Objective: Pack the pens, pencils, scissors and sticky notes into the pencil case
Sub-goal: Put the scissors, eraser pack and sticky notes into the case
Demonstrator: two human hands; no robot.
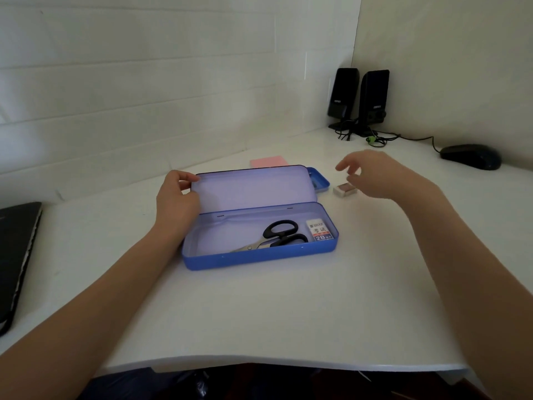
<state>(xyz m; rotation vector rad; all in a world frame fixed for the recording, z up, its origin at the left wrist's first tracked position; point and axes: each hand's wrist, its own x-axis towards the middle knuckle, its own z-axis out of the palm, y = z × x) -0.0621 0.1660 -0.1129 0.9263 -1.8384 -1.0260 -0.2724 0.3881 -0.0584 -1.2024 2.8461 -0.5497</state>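
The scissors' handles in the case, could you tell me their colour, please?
Black, clearest in the head view: scissors lying inside the pencil case.

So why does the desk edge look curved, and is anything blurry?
Head view: the wide-angle lens bows the desk edge; the right hand is motion-blurred, while the left hand and scissors look sharp; lighting is soft, shadows faint.

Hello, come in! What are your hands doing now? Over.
Left hand on the open case's lid. Right hand open, over a small eraser. Scissors in case. Pink notes behind it.
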